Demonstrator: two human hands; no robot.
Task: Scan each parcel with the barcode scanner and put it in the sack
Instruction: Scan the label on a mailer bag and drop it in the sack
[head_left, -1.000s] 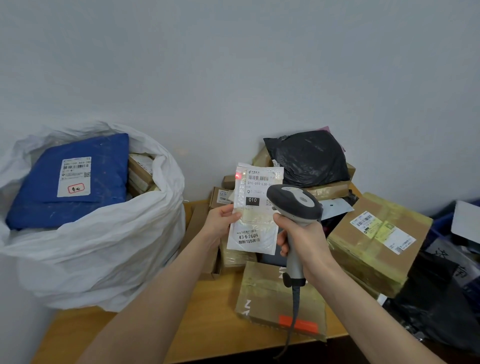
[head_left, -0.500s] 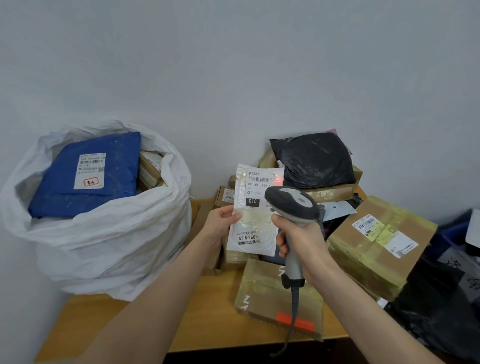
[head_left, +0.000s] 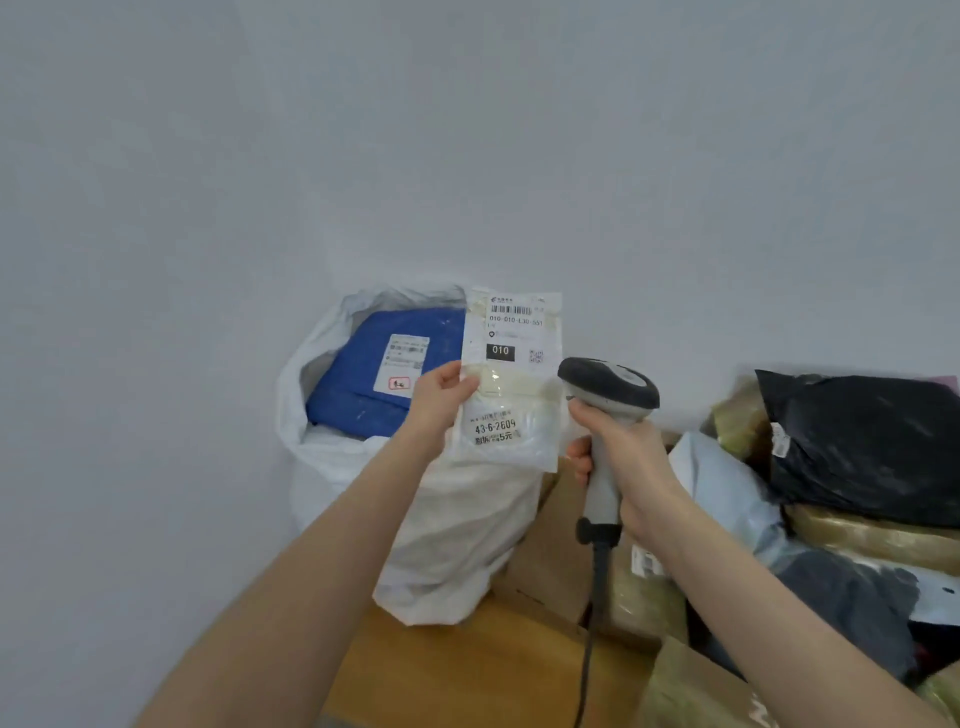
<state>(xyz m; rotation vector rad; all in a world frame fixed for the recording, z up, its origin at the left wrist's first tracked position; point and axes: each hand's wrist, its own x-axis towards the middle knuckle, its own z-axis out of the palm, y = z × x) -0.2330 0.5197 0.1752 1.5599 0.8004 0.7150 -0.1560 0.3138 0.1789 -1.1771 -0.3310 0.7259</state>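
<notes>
Bearing "010" and "43-6-2609", the white parcel (head_left: 511, 395) is pinched at its left edge by the left hand (head_left: 441, 395), upright before the open sack (head_left: 457, 530). The scanner (head_left: 608, 387) is gripped round its handle by the right hand (head_left: 623, 467), just beside.

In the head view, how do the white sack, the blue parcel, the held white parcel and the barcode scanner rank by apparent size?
1. white sack
2. blue parcel and white parcel: about alike; the white one is nearer the camera, the blue one partly hidden, so unranked
3. barcode scanner
</notes>
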